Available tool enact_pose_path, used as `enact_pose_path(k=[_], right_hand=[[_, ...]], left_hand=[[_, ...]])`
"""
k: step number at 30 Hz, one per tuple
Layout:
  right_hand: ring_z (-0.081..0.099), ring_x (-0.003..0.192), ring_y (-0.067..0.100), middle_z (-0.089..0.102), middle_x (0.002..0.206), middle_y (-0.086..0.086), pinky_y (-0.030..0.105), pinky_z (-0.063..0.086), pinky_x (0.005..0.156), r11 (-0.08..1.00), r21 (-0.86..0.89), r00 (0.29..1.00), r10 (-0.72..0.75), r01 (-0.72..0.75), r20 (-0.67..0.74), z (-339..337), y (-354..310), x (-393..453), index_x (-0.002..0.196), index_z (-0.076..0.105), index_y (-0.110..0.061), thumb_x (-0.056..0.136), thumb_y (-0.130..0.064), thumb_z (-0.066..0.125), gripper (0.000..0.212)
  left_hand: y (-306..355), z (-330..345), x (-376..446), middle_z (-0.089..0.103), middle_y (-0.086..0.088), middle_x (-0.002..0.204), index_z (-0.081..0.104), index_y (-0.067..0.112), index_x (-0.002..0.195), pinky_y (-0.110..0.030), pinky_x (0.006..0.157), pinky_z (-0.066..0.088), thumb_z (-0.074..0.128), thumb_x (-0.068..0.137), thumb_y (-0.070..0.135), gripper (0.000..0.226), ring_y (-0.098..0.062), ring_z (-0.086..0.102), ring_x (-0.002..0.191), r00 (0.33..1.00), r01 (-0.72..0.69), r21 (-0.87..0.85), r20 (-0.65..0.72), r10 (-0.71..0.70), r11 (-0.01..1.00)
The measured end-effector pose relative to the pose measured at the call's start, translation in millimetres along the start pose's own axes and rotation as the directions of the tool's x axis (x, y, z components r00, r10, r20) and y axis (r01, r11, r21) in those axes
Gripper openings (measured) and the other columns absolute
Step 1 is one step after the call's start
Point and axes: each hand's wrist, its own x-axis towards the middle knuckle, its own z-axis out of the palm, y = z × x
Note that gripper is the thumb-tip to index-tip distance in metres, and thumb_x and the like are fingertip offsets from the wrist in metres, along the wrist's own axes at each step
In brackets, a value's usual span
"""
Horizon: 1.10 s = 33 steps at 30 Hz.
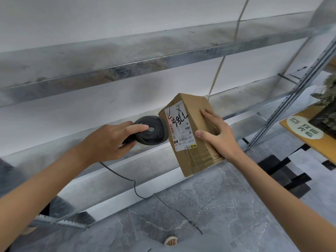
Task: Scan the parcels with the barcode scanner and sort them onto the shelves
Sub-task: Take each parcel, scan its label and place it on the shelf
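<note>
Nearest the camera, a sandalled foot (170,240) stood on the grey marbled floor (209,206), and the scanner's thin black cable (135,186) trailed down across it. Above that, the left hand (109,140) was wrapped round the handle of the black barcode scanner (151,130), forefinger laid along its top, its head just beside the labelled face of the parcel (192,133). The right hand (218,135) held that brown cardboard box in mid-air, thumb on the label side and fingers spread over the adjoining face, so this grip was firmly full. A faint red line showed on the white shipping label (180,128) near its barcode, which suggested the scan was under way at this very parcel. Behind both hands ran the bare metal shelves (127,55), with no parcel visible on them, so the sorting seemed hardly begun; placing this box remained.
</note>
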Motion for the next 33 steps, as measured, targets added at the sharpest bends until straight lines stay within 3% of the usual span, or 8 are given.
enact_pose_path(k=[8, 13, 16, 19, 25, 28, 30, 33], right_hand=[[0.035, 0.143, 0.008, 0.037, 0.157, -0.015, 0.048, 0.031, 0.118, 1.0, 0.02, 1.0, 0.0, 0.0, -0.004, 5, 0, -1, 0.144, 0.051, -0.036, 0.057, -0.069, 0.064, 0.093], [0.037, 0.141, 0.005, 0.037, 0.156, -0.016, 0.046, 0.035, 0.117, 0.996, 0.08, 0.999, 0.033, -0.031, -0.026, 8, 13, -1, 0.145, 0.05, -0.034, 0.06, -0.067, 0.066, 0.092], [0.04, 0.136, 0.002, 0.039, 0.153, -0.017, 0.042, 0.036, 0.117, 0.982, 0.164, 0.992, 0.107, -0.095, -0.067, 8, 26, -8, 0.145, 0.05, -0.034, 0.06, -0.065, 0.068, 0.092], [0.049, 0.134, 0.013, 0.044, 0.152, -0.008, 0.046, 0.043, 0.111, 0.922, 0.33, 0.962, 0.251, -0.205, -0.103, 4, 44, -22, 0.145, 0.049, -0.034, 0.059, -0.061, 0.07, 0.092], [0.07, 0.104, 0.009, 0.065, 0.133, -0.001, 0.022, 0.058, 0.075, 0.739, 0.643, 0.842, 0.467, -0.204, -0.27, -33, 73, -62, 0.147, 0.049, -0.027, 0.06, -0.053, 0.073, 0.094], [0.07, 0.106, 0.01, 0.064, 0.134, -0.002, 0.024, 0.059, 0.075, 0.689, 0.709, 0.778, 0.524, -0.148, -0.347, -63, 84, -76, 0.148, 0.048, -0.026, 0.062, -0.051, 0.073, 0.093], [0.069, 0.109, 0.014, 0.064, 0.134, -0.001, 0.028, 0.06, 0.079, 0.67, 0.735, 0.736, 0.55, -0.107, -0.394, -86, 93, -85, 0.147, 0.048, -0.027, 0.062, -0.051, 0.074, 0.092], [0.069, 0.111, 0.015, 0.065, 0.133, -0.002, 0.032, 0.06, 0.083, 0.669, 0.738, 0.688, 0.576, -0.087, -0.442, -127, 108, -98, 0.147, 0.048, -0.028, 0.063, -0.051, 0.073, 0.09]], left_hand=[[3, -1, -5, 0.072, -0.017, 0.093, 0.04, 0.013, 0.135, -0.036, 0.04, 0.051, 0.052, 0.092, 0.018, 0.045, -0.03, 0.058, 0.048, 0.999, 0.035, 0.0, -0.018, -0.035, 0.999], [9, 16, 1, 0.069, -0.01, 0.11, 0.038, 0.018, 0.139, -0.028, 0.065, 0.056, 0.059, 0.093, 0.025, 0.051, -0.028, 0.069, 0.072, 0.962, 0.204, -0.174, -0.145, -0.23, 0.963], [19, 40, 16, 0.06, 0.017, 0.12, 0.032, 0.036, 0.142, -0.035, 0.079, 0.058, 0.065, 0.093, 0.02, 0.061, -0.013, 0.067, 0.094, 0.883, 0.347, -0.449, -0.138, -0.448, 0.824], [32, 69, 35, 0.055, 0.037, 0.122, 0.033, 0.044, 0.138, -0.035, 0.086, 0.057, 0.067, 0.091, 0.018, 0.064, -0.006, 0.065, 0.103, 0.825, 0.409, -0.585, -0.093, -0.558, 0.701], [75, 146, 96, 0.069, 0.017, 0.11, 0.036, 0.054, 0.134, -0.044, 0.077, 0.064, 0.067, 0.097, 0.002, 0.071, -0.02, 0.076, 0.08, 0.747, 0.425, -0.789, 0.029, -0.665, 0.443], [103, 178, 141, 0.066, 0.001, 0.126, 0.038, 0.057, 0.128, -0.04, 0.086, 0.062, 0.066, 0.098, 0.002, 0.069, -0.026, 0.078, 0.091, 0.693, 0.398, -0.899, 0.166, -0.701, 0.181], [124, 196, 175, 0.067, 0.003, 0.127, 0.039, 0.061, 0.125, -0.035, 0.087, 0.062, 0.068, 0.097, 0.003, 0.07, -0.022, 0.077, 0.097, 0.664, 0.375, -0.926, 0.232, -0.711, 0.048], [155, 218, 223, 0.066, -0.004, 0.128, 0.043, 0.063, 0.121, -0.055, 0.098, 0.056, 0.072, 0.095, 0.008, 0.068, -0.027, 0.073, 0.109, 0.641, 0.378, -0.92, 0.34, -0.688, -0.102]])
